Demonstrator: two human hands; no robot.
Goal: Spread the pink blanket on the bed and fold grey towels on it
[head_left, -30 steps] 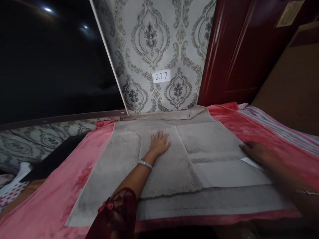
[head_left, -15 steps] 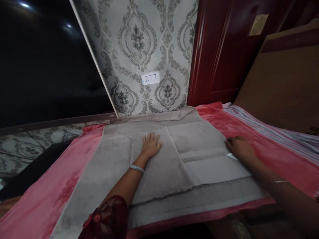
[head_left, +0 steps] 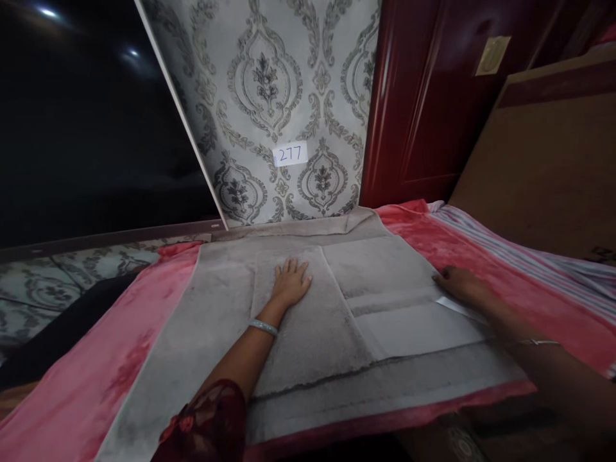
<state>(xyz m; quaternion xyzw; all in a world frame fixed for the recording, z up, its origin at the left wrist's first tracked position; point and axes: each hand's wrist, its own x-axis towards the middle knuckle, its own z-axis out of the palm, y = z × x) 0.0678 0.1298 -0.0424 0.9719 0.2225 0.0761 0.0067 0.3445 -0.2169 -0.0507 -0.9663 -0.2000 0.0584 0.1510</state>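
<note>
The gray towel (head_left: 308, 321) lies spread on the pink bed (head_left: 120, 359), mid-frame. The left hand (head_left: 290, 282) presses it flat, fingers spread. The right hand (head_left: 459, 284) pinches its right edge, likely mid-fold; next, lift that edge across.

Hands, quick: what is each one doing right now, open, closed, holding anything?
Left hand: open, palm flat on the grey towel, gripping nothing.
Right hand: resting at the towel's right edge; whether it pinches the fabric cannot be told.

A grey towel (head_left: 308, 333) lies on a pink blanket (head_left: 96, 385); at 12 o'clock, grey damask wallpaper (head_left: 269, 96); at 2 o'clock, a glossy dark-red door (head_left: 423, 109); at 3 o'clock, striped sheet (head_left: 529, 256).
</note>
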